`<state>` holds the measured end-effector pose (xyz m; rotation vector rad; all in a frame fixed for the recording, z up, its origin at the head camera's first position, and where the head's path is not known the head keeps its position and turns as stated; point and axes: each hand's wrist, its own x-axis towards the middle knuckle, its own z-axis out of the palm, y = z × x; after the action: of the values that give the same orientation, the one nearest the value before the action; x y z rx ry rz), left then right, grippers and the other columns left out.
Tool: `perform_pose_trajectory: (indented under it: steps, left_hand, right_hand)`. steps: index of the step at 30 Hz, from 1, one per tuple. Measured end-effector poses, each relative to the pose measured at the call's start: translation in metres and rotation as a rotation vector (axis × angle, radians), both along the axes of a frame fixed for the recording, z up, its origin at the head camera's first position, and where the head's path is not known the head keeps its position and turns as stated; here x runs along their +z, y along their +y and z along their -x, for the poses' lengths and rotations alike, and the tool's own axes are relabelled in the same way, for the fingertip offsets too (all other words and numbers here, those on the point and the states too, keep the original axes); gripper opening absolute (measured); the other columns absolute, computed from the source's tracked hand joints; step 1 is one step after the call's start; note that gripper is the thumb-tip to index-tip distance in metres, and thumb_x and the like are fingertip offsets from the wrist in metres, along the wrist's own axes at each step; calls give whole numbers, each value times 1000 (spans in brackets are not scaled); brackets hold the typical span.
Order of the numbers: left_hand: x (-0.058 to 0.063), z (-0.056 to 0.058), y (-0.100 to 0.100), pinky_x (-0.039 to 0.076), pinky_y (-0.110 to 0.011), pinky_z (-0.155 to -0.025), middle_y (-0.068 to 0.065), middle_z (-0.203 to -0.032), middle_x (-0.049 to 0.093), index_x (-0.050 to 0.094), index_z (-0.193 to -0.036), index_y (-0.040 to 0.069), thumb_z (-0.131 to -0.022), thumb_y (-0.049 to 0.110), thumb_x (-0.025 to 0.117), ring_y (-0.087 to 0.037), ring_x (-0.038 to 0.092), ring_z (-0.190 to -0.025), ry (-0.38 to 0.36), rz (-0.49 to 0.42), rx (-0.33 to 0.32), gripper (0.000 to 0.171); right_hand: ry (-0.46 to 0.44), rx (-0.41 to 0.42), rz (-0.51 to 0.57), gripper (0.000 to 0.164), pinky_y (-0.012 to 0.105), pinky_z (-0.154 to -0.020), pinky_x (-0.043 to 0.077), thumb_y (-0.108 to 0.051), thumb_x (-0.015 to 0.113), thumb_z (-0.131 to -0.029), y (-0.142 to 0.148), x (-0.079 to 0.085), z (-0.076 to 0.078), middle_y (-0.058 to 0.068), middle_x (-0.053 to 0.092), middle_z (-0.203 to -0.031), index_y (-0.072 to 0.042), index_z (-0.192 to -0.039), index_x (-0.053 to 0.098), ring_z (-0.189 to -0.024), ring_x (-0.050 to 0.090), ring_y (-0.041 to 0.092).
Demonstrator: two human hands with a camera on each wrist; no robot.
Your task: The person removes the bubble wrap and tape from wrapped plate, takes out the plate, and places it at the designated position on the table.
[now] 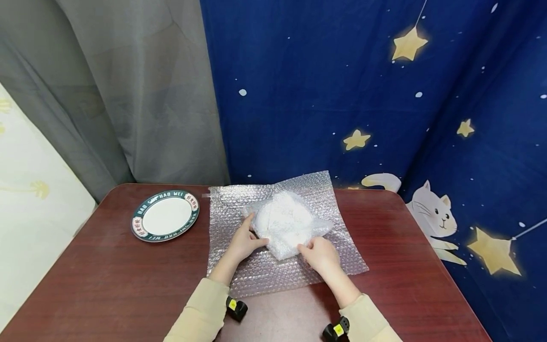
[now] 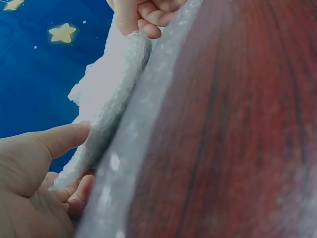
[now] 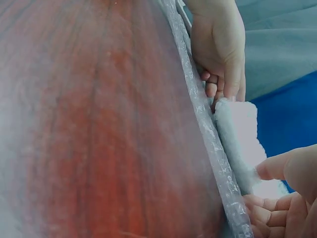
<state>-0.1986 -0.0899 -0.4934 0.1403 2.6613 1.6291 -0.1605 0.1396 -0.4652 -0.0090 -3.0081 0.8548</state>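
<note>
A rounded white bundle point(image 1: 284, 221) wrapped in bubble wrap lies on a flat sheet of bubble wrap point(image 1: 265, 280). My left hand point(image 1: 242, 243) holds the bundle's left side; in the left wrist view its thumb presses the top while the fingers tuck under the edge. At the near right side, my right hand point(image 1: 321, 256) pinches the bundle. The right wrist view shows that thumb on top and the fingers point(image 3: 272, 215) curled below. A loose flap of wrap sticks out to the right. What the wrap encloses cannot be made out.
An oval white plate point(image 1: 167, 216) with a green patterned rim lies to the left on the reddish-brown table point(image 1: 102, 280). Grey curtain point(image 1: 171, 85) and blue star-printed curtain point(image 1: 307, 95) hang behind the table's far edge.
</note>
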Motion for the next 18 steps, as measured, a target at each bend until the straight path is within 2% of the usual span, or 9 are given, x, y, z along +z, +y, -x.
perform_pose_trajectory:
  steps: [2,7,14,18]
  left_hand:
    - [0,1,0,48,-32,-58,-13,-96,53,26,-149,2,-75,14,83,-17,55,-67,-7,15,-2,94]
    - [1,2,0,48,-32,-58,-12,-96,54,27,-149,2,-74,16,84,-17,55,-67,-16,21,-2,95]
    - [2,2,-2,46,-33,-59,-9,-87,54,34,-146,1,-74,17,84,-18,53,-70,-23,35,-14,89]
    - [1,1,-2,46,-33,-60,-8,-83,55,37,-144,1,-74,19,84,-18,53,-70,-21,51,-16,86]
  right_hand:
    - [20,-4,-43,36,34,-48,38,-37,66,-84,-1,4,0,-2,49,-57,-16,-58,51,-53,46,17]
    - [101,-6,-71,29,36,-48,40,-35,66,-85,-3,13,0,-3,52,-60,-18,-63,57,-55,50,17]
    - [201,57,-3,23,32,-49,39,-32,66,-86,-11,24,4,-9,51,-59,-19,-69,59,-52,46,12]
    - [256,95,41,20,31,-51,41,-30,68,-85,-17,25,6,-10,54,-61,-20,-70,60,-54,48,10]
